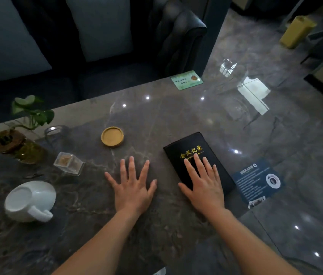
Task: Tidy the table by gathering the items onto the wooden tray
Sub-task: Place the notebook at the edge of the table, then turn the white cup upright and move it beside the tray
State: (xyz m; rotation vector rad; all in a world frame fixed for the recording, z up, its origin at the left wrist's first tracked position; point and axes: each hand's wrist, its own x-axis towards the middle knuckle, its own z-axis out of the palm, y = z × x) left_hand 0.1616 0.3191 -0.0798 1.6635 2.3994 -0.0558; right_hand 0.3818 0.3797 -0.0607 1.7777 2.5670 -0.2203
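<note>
My left hand [132, 183] lies flat on the dark marble table [156, 120], fingers spread, holding nothing. My right hand [203, 181] rests flat on a black notebook [192, 143] with gold lettering, fingers apart, not gripping it. A round wooden coaster [112, 136] sits beyond my left hand. A white cup [30, 200] lies on its side at the left. A small clear square jar [68, 162] stands tilted beyond the cup. No wooden tray is in view.
A potted plant in a glass vase [18, 143] stands at the far left, an empty glass [54, 132] beside it. A green card [187, 80] lies at the far edge, a blue leaflet [257, 181] at the right edge. A dark sofa [97, 36] stands behind the table.
</note>
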